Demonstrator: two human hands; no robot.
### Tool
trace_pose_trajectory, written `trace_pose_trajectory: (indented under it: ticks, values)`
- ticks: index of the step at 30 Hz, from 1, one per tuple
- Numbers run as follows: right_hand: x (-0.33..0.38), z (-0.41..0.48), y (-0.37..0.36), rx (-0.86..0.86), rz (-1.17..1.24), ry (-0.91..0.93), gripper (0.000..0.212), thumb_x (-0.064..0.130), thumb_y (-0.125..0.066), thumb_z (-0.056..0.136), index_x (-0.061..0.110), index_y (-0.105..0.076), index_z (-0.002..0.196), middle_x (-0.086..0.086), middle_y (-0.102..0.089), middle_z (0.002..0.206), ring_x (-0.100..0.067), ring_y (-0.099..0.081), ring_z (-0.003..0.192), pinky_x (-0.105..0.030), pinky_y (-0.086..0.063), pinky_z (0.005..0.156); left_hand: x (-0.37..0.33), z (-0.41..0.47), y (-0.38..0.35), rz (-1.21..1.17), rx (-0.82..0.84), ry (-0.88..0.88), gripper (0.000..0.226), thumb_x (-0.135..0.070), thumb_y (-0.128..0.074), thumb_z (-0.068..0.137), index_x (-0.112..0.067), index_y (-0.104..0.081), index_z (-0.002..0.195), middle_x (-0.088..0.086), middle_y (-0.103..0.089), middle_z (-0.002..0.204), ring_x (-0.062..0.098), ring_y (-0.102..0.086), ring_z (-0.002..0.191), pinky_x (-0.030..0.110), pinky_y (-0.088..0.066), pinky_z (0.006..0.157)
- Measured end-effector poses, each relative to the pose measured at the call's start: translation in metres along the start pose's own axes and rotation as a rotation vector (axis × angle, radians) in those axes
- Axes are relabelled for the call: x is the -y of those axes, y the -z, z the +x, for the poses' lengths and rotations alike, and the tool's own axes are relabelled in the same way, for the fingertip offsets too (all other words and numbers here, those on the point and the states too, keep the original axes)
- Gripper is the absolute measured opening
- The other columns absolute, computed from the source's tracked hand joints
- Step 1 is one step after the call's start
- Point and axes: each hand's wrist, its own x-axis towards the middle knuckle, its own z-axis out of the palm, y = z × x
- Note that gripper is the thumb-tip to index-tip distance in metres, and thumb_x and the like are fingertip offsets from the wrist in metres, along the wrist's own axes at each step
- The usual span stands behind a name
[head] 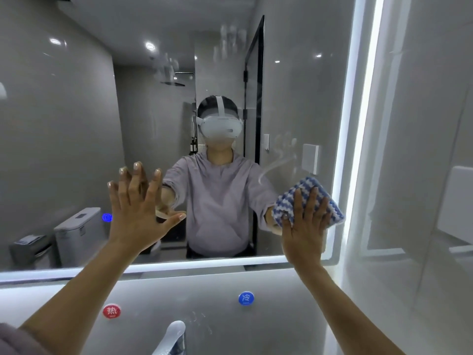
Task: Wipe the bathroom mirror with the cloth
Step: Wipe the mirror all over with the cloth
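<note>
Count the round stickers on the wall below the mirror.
2. The red sticker is left of the faucet, the blue sticker right of it, both below the mirror. The forearms may hide others.

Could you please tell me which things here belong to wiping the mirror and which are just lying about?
Job: mirror; striped cloth; right hand pressing it to the glass; left hand spread against the glass; smear above the cloth.
Lying about: tap; red sticker; blue sticker.
</note>
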Motion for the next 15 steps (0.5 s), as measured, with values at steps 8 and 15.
trace_pose_trajectory:
  ticks: [8,15]
  values:
    - [0.083,0.005,-0.013,0.109,-0.143,0.417,0.056,0.045,-0.023,0.099,0.027,-0.011,0.151,-0.008,-0.005,0.158,-0.038,0.003,0.146,-0.057,-0.004,0.116,0.003,-0.001,-0.003,-0.02,-0.016,0.009,0.101,-0.08,-0.039,0.069,-0.019,-0.024,0.148,0.017,-0.007,0.156,0.043,-0.005,0.143,0.06,-0.007,0.113]
    - [0.074,0.02,-0.002,0.099,-0.209,0.546,0.052,0.042,-0.026,0.099,0.029,-0.019,0.149,-0.003,-0.013,0.158,-0.036,-0.006,0.145,-0.056,-0.01,0.117,0.006,-0.001,-0.011,-0.04,-0.049,0.011,0.101,-0.083,-0.037,0.07,-0.023,-0.021,0.15,0.016,-0.006,0.157,0.039,-0.002,0.145,0.055,-0.001,0.115]
